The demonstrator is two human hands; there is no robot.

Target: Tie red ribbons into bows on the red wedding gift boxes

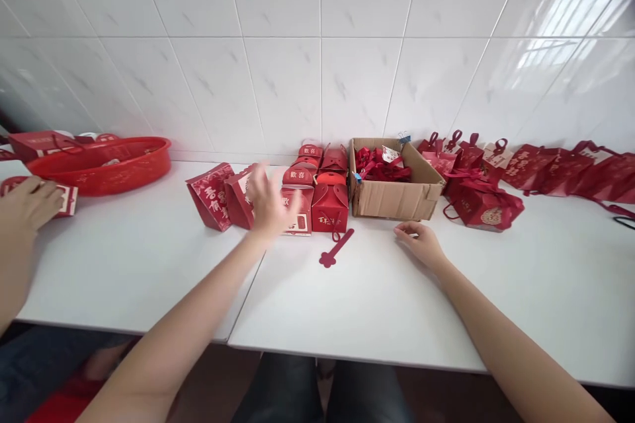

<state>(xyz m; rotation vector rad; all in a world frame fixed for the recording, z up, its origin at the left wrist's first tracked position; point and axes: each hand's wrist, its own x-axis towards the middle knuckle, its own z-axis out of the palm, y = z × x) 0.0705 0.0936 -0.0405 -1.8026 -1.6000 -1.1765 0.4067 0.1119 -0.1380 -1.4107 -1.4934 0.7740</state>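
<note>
My left hand, slightly blurred, is raised with its fingers apart in front of the red boxes, holding nothing. Behind it a red box is partly hidden, beside another slanted red box. Rows of small red gift boxes stand right of that hand. On the white table a dark red flower-ended strip lies flat. My right hand rests on the table before the cardboard box, its fingers curled together; whether anything is between the fingertips is too small to tell.
Red ribbons fill the cardboard box. More red boxes with ribbon handles line the right side by the tiled wall. At left, another person's hand is on a red box near a red plastic basin.
</note>
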